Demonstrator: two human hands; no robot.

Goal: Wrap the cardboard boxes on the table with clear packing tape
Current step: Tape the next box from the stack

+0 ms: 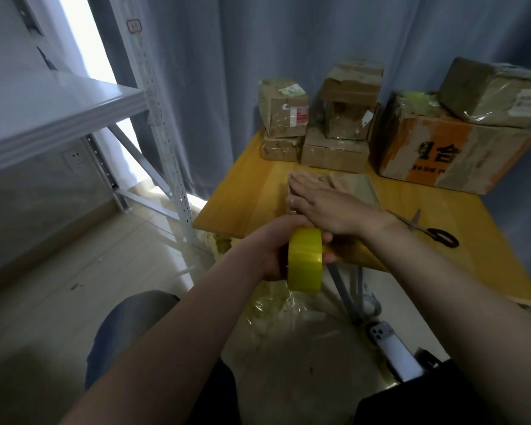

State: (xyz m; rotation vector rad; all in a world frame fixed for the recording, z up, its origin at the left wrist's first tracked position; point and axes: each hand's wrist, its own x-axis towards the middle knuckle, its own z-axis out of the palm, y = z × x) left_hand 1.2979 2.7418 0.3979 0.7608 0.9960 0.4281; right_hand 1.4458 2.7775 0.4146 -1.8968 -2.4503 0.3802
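A flat cardboard box [354,187] lies on the yellow wooden table [249,191] near its front left corner. My right hand [322,204] rests flat on top of the box, fingers straight and pointing left. Just in front of the box, at the table's edge, my left hand [275,250] grips a roll of yellowish clear tape [304,259], held upright. The box's near side is hidden behind both hands.
Several taped cardboard boxes are stacked at the back: a small stack [282,118], a middle stack [344,118], and a large orange-printed box [451,148] with another on top. Scissors [432,230] lie right of my wrist. A metal shelf [59,111] stands left. A phone [383,335] is below the table.
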